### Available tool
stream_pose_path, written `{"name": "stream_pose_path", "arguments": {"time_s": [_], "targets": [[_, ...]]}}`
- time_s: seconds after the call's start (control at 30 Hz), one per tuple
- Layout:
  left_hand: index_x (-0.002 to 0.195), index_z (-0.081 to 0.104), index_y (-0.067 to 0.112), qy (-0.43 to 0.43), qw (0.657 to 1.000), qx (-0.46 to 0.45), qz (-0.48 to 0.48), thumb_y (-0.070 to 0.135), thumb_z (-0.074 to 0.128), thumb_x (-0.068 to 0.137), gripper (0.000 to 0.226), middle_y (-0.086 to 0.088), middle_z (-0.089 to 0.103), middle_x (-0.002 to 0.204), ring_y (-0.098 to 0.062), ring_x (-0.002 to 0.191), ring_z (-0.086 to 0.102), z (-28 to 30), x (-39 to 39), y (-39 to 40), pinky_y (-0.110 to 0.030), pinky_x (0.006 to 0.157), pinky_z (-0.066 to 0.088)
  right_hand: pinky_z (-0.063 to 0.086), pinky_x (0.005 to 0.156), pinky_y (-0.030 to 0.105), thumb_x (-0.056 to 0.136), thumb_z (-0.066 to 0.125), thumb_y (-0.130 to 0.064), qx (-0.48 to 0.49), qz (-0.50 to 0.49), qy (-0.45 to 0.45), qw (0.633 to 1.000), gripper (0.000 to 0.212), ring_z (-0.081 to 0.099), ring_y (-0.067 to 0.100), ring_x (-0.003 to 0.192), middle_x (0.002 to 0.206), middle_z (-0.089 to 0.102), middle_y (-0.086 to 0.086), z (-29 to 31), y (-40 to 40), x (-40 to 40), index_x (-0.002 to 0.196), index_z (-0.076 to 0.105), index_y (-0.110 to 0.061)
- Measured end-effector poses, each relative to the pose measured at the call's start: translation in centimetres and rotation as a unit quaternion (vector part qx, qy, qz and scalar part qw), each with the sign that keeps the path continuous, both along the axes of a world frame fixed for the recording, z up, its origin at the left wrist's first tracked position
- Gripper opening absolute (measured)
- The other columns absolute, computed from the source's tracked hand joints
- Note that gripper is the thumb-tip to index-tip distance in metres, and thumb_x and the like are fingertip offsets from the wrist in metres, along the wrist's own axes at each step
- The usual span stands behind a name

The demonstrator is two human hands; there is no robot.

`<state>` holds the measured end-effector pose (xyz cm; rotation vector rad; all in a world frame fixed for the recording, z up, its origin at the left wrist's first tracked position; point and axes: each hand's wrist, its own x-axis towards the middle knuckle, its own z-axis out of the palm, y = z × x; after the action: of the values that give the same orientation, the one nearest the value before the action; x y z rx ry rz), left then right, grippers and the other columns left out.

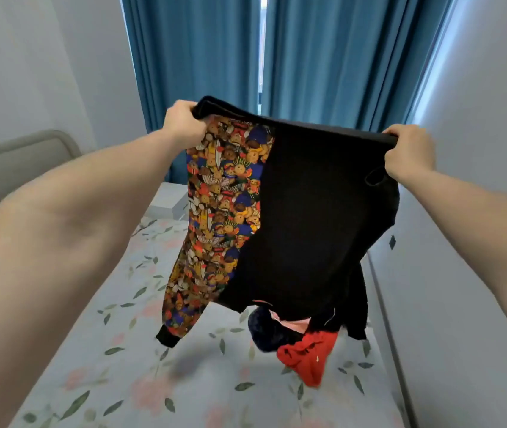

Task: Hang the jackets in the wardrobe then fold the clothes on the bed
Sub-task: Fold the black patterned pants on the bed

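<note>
From my head view, my left hand (184, 123) and right hand (408, 151) each clench the top edge of a black sweatshirt (310, 217), holding it spread in the air above the bed (97, 350). Its bear-print sleeve (215, 217) dangles below my left grip, ending in a black cuff. Under the hanging hem, partly hidden, lie a dark navy garment (266, 332) and a crumpled red garment (307, 356). Soft floral sheet spreads open beneath my left grip. Teal curtains (202, 57) hang beyond; white wardrobe doors (462, 288) stand close below my right grip.
</note>
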<state>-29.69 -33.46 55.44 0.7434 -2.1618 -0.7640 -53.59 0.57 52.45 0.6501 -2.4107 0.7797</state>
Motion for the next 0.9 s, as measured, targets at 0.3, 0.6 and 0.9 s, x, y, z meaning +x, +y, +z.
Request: {"name": "stream_pose_path", "arguments": {"time_s": [0.3,0.6,0.9], "targets": [[0.112,0.078,0.027,0.093,0.99,-0.096,-0.045,0.033,0.076,0.091,0.022,0.01,0.075,0.101,-0.011,0.095,0.07,5.6,4.5,2.3,-0.032,0.084,0.06,0.047,0.101,0.033,0.078,0.043,0.008,-0.022,0.103,0.151,0.983,0.06,0.062,0.027,0.117,0.122,0.072,0.003,8.0,3.2,1.4,0.121,0.073,-0.022],[0.093,0.079,0.022,-0.071,0.99,-0.085,-0.091,0.007,0.078,0.084,0.017,0.006,0.074,0.089,-0.018,0.084,0.07,-15.6,16.2,6.2,-0.039,0.077,0.058,0.051,0.096,0.035,0.078,0.058,0.011,0.187,0.29,-0.005,0.939,0.054,0.068,0.021,0.109,0.116,0.074,-0.01,-11.8,7.7,8.4,0.113,0.077,-0.026],[0.092,0.078,0.027,-0.362,0.923,0.01,-0.132,0.036,0.067,0.086,0.015,0.012,0.073,0.098,-0.014,0.097,0.064,-43.0,28.8,12.7,-0.034,0.088,0.053,0.047,0.099,0.025,0.086,0.05,-0.002,0.433,0.324,-0.264,0.799,0.056,0.062,0.014,0.118,0.126,0.069,-0.015,-37.9,12.1,20.1,0.12,0.073,-0.04]]}}
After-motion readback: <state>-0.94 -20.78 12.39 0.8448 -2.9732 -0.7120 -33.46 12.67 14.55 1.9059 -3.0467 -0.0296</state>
